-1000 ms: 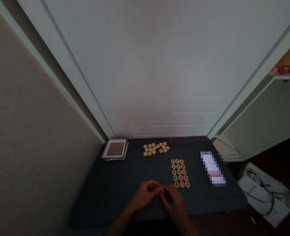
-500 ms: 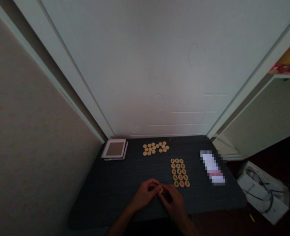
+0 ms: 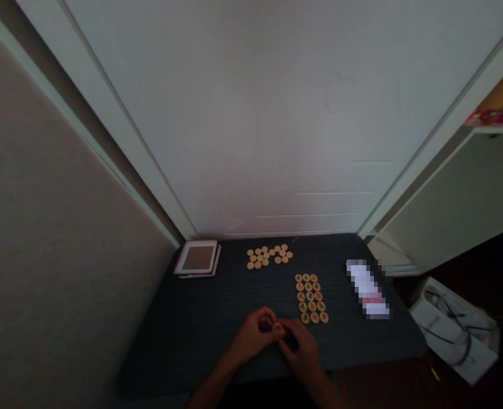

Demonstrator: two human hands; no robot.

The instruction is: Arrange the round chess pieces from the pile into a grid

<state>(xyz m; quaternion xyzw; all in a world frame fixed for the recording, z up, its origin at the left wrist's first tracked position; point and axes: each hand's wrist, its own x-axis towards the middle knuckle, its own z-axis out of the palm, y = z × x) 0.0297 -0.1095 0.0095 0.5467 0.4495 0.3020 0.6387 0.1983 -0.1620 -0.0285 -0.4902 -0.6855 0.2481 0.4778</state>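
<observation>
Head view, looking down on a dark table point(image 3: 191, 318) set against a white panelled door point(image 3: 251, 113).

Close to the table's near edge: left hand point(image 3: 251, 339) and right hand point(image 3: 304, 347), fingertips meeting in the middle. Both curled and pinched on one small round wooden piece point(image 3: 278, 326) – lifted just off the tabletop, pale against the dark skin and wood. Too dim to tell which hand bears the weight, or what mark the piece carries. Forearms entering from the bottom edge, angled toward each other.

Just beyond the right hand, almost touching its knuckles: a neat grid of marked pieces point(image 3: 311, 298), three across, faces up with red and dark signs. Further back, near the door: a loose cluster of plain pieces point(image 3: 269, 257), faces down – well apart from the hands.

At the back left corner, a flat white-framed board point(image 3: 198, 258). On the right side of the table, a long white packet point(image 3: 368, 289), blurred out. Off the table to the right, on the floor, a white bag point(image 3: 456, 335) with black cords lying over it.
</observation>
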